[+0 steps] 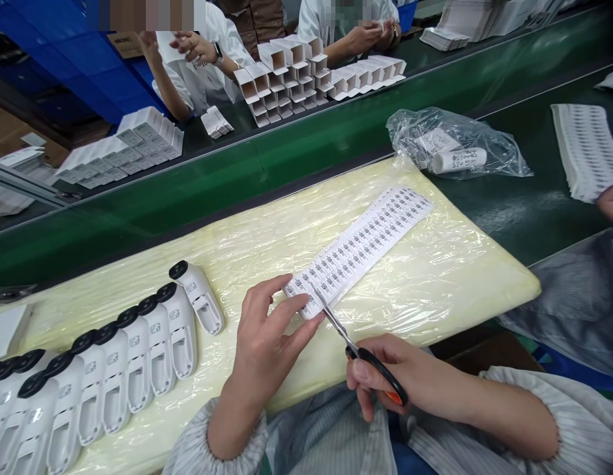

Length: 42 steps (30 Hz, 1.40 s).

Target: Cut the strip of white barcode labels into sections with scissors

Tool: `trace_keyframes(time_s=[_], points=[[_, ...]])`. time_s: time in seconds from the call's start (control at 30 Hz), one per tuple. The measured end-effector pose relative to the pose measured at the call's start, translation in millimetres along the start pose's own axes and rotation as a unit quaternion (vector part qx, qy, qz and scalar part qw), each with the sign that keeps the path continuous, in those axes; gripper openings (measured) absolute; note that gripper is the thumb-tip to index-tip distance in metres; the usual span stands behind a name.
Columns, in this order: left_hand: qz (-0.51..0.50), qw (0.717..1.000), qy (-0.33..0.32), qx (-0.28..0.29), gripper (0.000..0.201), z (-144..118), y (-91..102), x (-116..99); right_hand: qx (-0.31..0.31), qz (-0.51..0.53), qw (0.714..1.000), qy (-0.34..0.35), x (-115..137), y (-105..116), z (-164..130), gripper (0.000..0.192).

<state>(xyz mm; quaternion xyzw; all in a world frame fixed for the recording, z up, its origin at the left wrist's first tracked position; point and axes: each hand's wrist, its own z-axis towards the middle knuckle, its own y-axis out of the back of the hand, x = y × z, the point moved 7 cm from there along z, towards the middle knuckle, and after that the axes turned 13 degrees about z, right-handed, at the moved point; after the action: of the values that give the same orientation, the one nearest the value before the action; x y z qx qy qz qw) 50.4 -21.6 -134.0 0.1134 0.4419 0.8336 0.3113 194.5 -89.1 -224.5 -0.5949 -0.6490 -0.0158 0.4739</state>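
A long white sheet of printed labels lies slantwise on the yellow, plastic-wrapped work surface. My left hand pinches the near end of the sheet between fingers and thumb. In my right hand is a pair of scissors with black and orange handles, the fingers closed around them. The scissor blades reach over the label sheet close to my left fingertips. To the left stand rows of white device housings with black tops, each with an oblong opening; one housing sits slightly apart at the right end.
Beyond a green conveyor edge, stacked open white boxes and closed boxes stand before two people. A clear plastic bag with a white roll is at the back right. Another person's hand is beside more label sheets.
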Motion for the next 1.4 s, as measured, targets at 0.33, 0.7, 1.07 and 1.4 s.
trace_keyframes(time_s=[0.33, 0.7, 1.07, 1.4], points=[[0.0, 1.0, -0.002, 0.006, 0.022, 1, 0.1, -1, -0.003, 0.004, 1.0, 0.005, 4, -1, 1, 0.05], [-0.003, 1.0, 0.0, 0.003, 0.023, 1, -1.0, -2, 0.002, 0.008, 1.0, 0.002, 3, -2, 2, 0.052], [-0.016, 1.0, 0.01, -0.001, 0.024, 0, -0.5, -2, -0.001, -0.003, 1.0, 0.015, 14, -2, 10, 0.047], [-0.009, 1.0, 0.018, -0.015, 0.023, -2, 9.6, -6, -0.002, 0.002, 0.999, 0.036, 19, -8, 13, 0.054]])
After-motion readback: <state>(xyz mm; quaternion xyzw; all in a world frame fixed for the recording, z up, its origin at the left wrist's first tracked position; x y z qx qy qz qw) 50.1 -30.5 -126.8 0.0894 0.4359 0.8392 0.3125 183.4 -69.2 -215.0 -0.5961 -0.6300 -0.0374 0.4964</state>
